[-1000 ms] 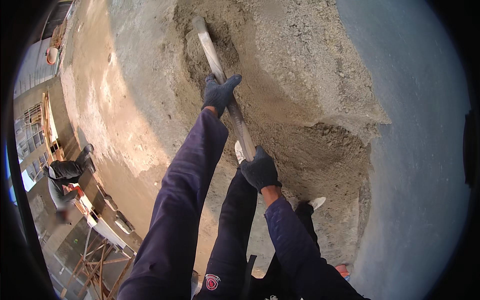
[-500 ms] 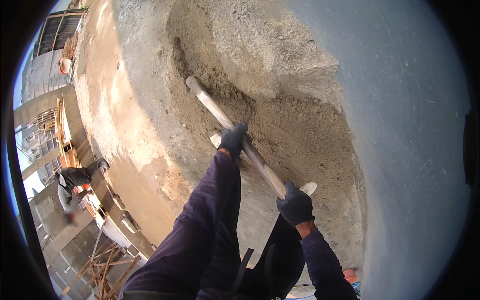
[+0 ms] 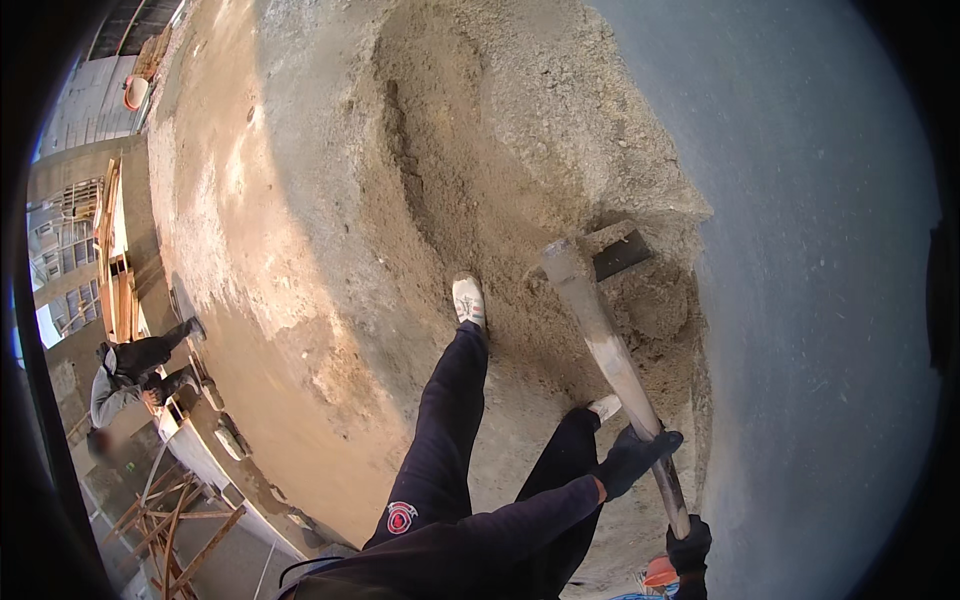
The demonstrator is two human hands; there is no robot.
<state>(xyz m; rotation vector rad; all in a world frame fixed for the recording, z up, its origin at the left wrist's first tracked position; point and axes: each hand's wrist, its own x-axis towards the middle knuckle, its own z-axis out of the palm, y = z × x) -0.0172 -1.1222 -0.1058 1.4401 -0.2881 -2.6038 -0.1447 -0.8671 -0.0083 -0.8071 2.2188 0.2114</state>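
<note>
A hoe (image 3: 622,370) with a thick wooden handle slants across the lower right. Its dark metal blade (image 3: 622,255) sits at the edge of the sandy heap (image 3: 620,130), partly hidden by dirt. My left hand (image 3: 636,460), in a dark glove, wraps round the handle at its lower part. My right hand (image 3: 690,546), also gloved, grips the butt end close to my body. Loose damp sand (image 3: 520,320) lies around the blade and my white shoes (image 3: 468,300).
A smooth grey wall (image 3: 830,300) runs along the right side. At far left, another person (image 3: 140,370) bends near planks (image 3: 118,270) and a wooden frame (image 3: 185,525). An orange container (image 3: 660,572) stands at the lower right.
Both my hands have moved right and toward my body, still holding the hoe. The handle now points more steeply away from me, and the blade has come into view by the heap.
</note>
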